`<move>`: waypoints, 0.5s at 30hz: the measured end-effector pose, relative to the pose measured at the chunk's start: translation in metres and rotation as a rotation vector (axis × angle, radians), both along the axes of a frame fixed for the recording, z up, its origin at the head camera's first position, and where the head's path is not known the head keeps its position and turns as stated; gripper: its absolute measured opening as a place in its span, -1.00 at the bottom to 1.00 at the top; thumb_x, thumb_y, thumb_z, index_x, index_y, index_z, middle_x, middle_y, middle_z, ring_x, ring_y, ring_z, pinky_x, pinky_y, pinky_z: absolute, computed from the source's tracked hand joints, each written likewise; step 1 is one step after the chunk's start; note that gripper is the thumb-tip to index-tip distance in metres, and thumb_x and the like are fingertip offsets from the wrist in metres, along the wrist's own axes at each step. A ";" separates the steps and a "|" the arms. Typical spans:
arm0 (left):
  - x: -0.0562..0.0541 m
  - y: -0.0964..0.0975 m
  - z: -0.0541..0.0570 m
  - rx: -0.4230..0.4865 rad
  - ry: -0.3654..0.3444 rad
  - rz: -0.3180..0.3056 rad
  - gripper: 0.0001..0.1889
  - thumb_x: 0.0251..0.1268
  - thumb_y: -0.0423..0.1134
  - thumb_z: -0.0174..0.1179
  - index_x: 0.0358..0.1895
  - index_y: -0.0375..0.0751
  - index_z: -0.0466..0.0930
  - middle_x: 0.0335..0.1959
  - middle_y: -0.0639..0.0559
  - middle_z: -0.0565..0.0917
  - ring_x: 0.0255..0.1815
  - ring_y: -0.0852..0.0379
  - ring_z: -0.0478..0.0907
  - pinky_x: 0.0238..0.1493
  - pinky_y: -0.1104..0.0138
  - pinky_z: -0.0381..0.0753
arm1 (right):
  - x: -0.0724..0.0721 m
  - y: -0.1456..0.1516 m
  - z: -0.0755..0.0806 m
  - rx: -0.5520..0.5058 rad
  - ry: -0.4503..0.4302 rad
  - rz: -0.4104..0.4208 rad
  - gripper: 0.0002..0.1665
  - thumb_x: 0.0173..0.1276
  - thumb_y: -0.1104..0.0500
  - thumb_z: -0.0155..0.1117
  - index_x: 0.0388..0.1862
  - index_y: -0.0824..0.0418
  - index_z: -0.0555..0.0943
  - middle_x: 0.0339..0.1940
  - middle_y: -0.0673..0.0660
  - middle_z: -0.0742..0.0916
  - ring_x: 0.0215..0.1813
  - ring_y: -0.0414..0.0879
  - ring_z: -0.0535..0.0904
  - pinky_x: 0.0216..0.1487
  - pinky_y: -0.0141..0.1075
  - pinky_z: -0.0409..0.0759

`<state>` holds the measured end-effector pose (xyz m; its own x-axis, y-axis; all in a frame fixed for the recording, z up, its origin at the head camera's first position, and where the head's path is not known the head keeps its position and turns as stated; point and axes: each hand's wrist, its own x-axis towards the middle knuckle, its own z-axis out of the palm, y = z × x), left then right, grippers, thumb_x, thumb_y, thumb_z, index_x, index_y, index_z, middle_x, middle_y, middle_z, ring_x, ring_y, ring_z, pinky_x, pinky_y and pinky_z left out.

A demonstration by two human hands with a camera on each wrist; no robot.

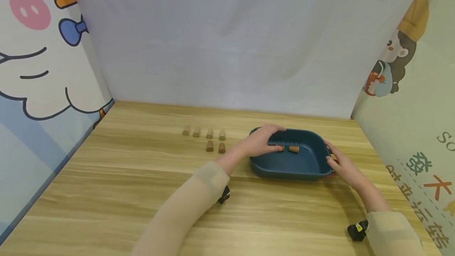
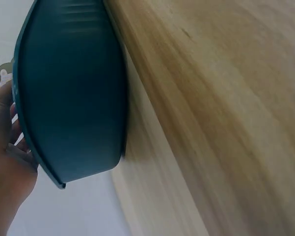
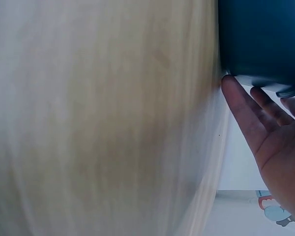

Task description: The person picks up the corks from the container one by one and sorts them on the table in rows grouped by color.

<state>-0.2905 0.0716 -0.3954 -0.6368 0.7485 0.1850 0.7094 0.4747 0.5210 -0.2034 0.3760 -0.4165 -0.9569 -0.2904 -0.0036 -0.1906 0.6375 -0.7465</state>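
A dark blue basin (image 1: 288, 175) with rounded corners sits on the table. Inside it lies a brown cork stopper (image 1: 294, 149), and another cork stopper (image 1: 282, 148) is partly hidden at my left thumb tip. My left hand (image 1: 261, 141) reaches over the basin's left end, thumb and fingers spread apart. In the left wrist view that hand (image 2: 5, 142) is behind the basin's rim. My right hand (image 1: 343, 167) holds the basin's right end, thumb over the rim; in the right wrist view its fingers (image 3: 250, 110) lie along the outside of the end wall.
Several cork stoppers (image 1: 209, 146) stand in two rows on the wooden table (image 1: 124, 177), left of the basin. A white cloth (image 1: 220, 42) hangs behind the table, and printed cartoon panels flank both sides. Small black devices (image 1: 357, 231) are at the wrists.
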 end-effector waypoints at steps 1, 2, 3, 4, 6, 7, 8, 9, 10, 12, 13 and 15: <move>-0.001 0.002 -0.002 -0.006 -0.007 0.000 -0.34 0.28 -0.05 0.21 0.40 -0.12 0.22 0.37 0.01 0.33 0.38 0.09 0.25 0.35 0.31 0.28 | 0.000 0.000 0.000 0.003 0.003 -0.002 -0.29 0.54 0.24 -0.18 0.52 0.31 -0.18 0.32 0.63 0.16 -0.03 0.40 0.54 -0.38 -0.22 0.69; -0.001 0.004 -0.003 -0.014 -0.015 -0.001 -0.34 0.28 -0.06 0.21 0.40 -0.12 0.22 0.37 0.01 0.33 0.38 0.10 0.25 0.35 0.31 0.29 | 0.000 0.000 0.000 0.005 0.004 -0.002 -0.29 0.53 0.24 -0.18 0.52 0.31 -0.18 0.32 0.63 0.17 -0.04 0.39 0.54 -0.39 -0.23 0.68; -0.002 0.006 -0.005 -0.026 -0.021 -0.003 -0.34 0.27 -0.06 0.22 0.40 -0.11 0.22 0.37 0.02 0.33 0.38 0.11 0.25 0.35 0.32 0.29 | 0.000 0.000 0.000 0.003 0.004 -0.003 -0.29 0.53 0.24 -0.17 0.52 0.31 -0.18 0.31 0.63 0.17 -0.04 0.38 0.54 -0.39 -0.22 0.68; -0.003 0.007 -0.006 -0.035 -0.028 -0.003 -0.34 0.27 -0.07 0.23 0.40 -0.11 0.23 0.37 0.02 0.33 0.38 0.11 0.26 0.34 0.32 0.29 | 0.000 0.000 0.000 0.001 0.003 -0.003 -0.29 0.53 0.25 -0.17 0.52 0.31 -0.18 0.32 0.63 0.17 -0.03 0.38 0.54 -0.39 -0.23 0.68; -0.005 0.010 -0.008 -0.057 -0.041 -0.009 -0.35 0.26 -0.10 0.24 0.39 -0.12 0.24 0.37 0.01 0.34 0.38 0.10 0.26 0.33 0.32 0.31 | 0.000 0.000 0.000 -0.005 0.002 -0.007 -0.29 0.53 0.25 -0.17 0.52 0.31 -0.17 0.31 0.63 0.18 -0.02 0.39 0.53 -0.40 -0.23 0.68; -0.006 0.011 -0.008 -0.070 -0.042 -0.009 -0.35 0.25 -0.10 0.24 0.39 -0.12 0.25 0.36 0.02 0.35 0.38 0.11 0.27 0.33 0.33 0.31 | 0.000 0.000 0.000 -0.010 0.002 -0.009 -0.29 0.53 0.25 -0.17 0.52 0.31 -0.17 0.31 0.63 0.18 -0.02 0.39 0.53 -0.40 -0.23 0.68; -0.007 0.012 -0.009 -0.085 -0.044 -0.006 -0.35 0.25 -0.11 0.25 0.38 -0.12 0.25 0.36 0.02 0.35 0.37 0.11 0.27 0.32 0.34 0.32 | 0.000 0.000 0.000 -0.015 0.001 -0.009 -0.29 0.53 0.25 -0.16 0.52 0.31 -0.17 0.31 0.63 0.18 -0.01 0.39 0.52 -0.40 -0.23 0.68; -0.008 0.013 -0.009 -0.102 -0.044 -0.003 -0.35 0.24 -0.11 0.25 0.38 -0.11 0.26 0.35 0.03 0.36 0.37 0.12 0.28 0.31 0.36 0.33 | 0.000 0.000 -0.001 -0.020 0.003 -0.009 -0.29 0.53 0.25 -0.16 0.52 0.31 -0.17 0.31 0.63 0.18 0.00 0.39 0.52 -0.40 -0.23 0.69; -0.009 0.014 -0.009 -0.116 -0.047 0.001 -0.35 0.24 -0.12 0.26 0.37 -0.11 0.26 0.35 0.03 0.37 0.36 0.12 0.29 0.30 0.36 0.34 | 0.000 0.000 -0.001 -0.021 0.004 -0.009 -0.29 0.53 0.25 -0.16 0.52 0.31 -0.17 0.31 0.62 0.19 -0.01 0.39 0.52 -0.40 -0.23 0.69; -0.011 0.015 -0.009 -0.149 -0.049 0.000 -0.35 0.22 -0.13 0.27 0.37 -0.11 0.27 0.34 0.03 0.37 0.35 0.14 0.31 0.28 0.38 0.36 | 0.000 0.000 -0.001 -0.024 0.005 -0.008 -0.29 0.53 0.25 -0.16 0.52 0.31 -0.17 0.31 0.62 0.19 0.01 0.40 0.51 -0.40 -0.23 0.69; -0.013 0.016 -0.009 -0.167 -0.052 -0.003 -0.35 0.22 -0.14 0.28 0.37 -0.10 0.27 0.34 0.04 0.37 0.34 0.15 0.32 0.27 0.39 0.36 | 0.000 0.000 -0.001 -0.025 0.004 -0.007 -0.29 0.53 0.25 -0.16 0.52 0.31 -0.17 0.32 0.62 0.18 0.02 0.41 0.51 -0.40 -0.23 0.69; -0.014 0.017 -0.008 -0.202 -0.064 -0.011 -0.34 0.20 -0.15 0.29 0.37 -0.11 0.27 0.35 0.04 0.37 0.34 0.15 0.32 0.26 0.40 0.37 | 0.000 -0.001 -0.001 -0.029 0.000 -0.008 -0.29 0.53 0.25 -0.16 0.52 0.31 -0.18 0.33 0.63 0.16 0.04 0.44 0.49 -0.39 -0.22 0.69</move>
<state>-0.3049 0.0885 -0.4036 -0.6340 0.7733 -0.0099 0.6837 0.5665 0.4600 -0.2035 0.3753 -0.4172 -0.9591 -0.2830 0.0045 -0.1857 0.6172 -0.7646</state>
